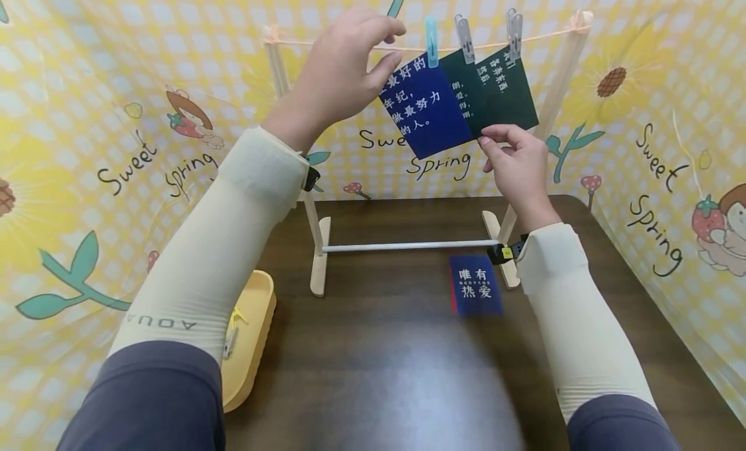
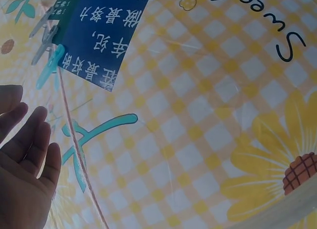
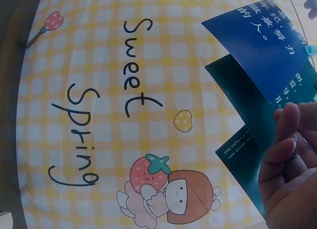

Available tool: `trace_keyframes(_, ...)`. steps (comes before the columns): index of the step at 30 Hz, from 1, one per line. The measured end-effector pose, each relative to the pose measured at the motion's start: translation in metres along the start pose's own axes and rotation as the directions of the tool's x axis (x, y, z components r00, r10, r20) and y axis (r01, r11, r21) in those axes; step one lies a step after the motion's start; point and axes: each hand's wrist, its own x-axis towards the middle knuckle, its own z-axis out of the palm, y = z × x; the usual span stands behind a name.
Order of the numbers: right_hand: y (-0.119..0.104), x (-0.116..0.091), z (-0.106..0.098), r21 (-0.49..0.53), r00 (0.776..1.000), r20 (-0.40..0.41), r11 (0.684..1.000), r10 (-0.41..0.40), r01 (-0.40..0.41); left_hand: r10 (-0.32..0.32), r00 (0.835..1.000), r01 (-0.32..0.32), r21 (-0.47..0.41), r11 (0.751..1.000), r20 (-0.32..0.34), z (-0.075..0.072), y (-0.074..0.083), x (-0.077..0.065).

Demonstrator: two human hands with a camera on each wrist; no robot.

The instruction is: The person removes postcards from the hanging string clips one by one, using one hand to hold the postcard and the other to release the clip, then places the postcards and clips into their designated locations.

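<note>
Along a thin pale orange string, a navy blue rectangular card with white Chinese lettering is hanging tilted from a light blue plastic clip. It is overlapping a dark green card, and another dark green card is hanging farther right; two translucent grey plastic clips are holding the green pair.

The right hand is bringing thumb and index finger together in a pinch at the bottom of the hanging cards, by the blue card's lower right corner; which card's edge lies between the fingers I cannot tell. The left hand is hovering near the blue card's upper left corner, its fingers loosely bent, apart and holding nothing.

A pale wooden frame is supporting the string and standing on the dark brown counter. A blue booklet with a red edge is lying near its right foot. At left, a yellow plastic tray is holding a few clips, partly hidden by the left sleeve.
</note>
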Motion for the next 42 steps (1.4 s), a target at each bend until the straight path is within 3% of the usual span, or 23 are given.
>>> trace_keyframes(9,-0.007,0.000,0.002,0.006,1.000,-0.012,1.000,0.005,-0.005,-0.025,0.999,0.024,0.024,0.999,0.038,0.000,0.004,0.009)
trace_keyframes(20,-0.008,0.002,0.004,0.031,1.000,0.014,0.999,-0.011,0.011,-0.044,0.998,0.043,0.017,0.999,0.035,0.003,-0.002,0.018)
trace_keyframes(29,-0.011,0.009,0.005,-0.003,0.999,0.038,1.000,-0.018,0.019,-0.013,0.998,0.011,0.039,0.999,0.061,0.012,0.000,0.032)
trace_keyframes(42,-0.019,0.012,0.010,-0.030,0.997,0.082,1.000,0.010,-0.007,-0.123,0.987,0.119,0.037,0.992,0.107,0.015,0.009,0.047)
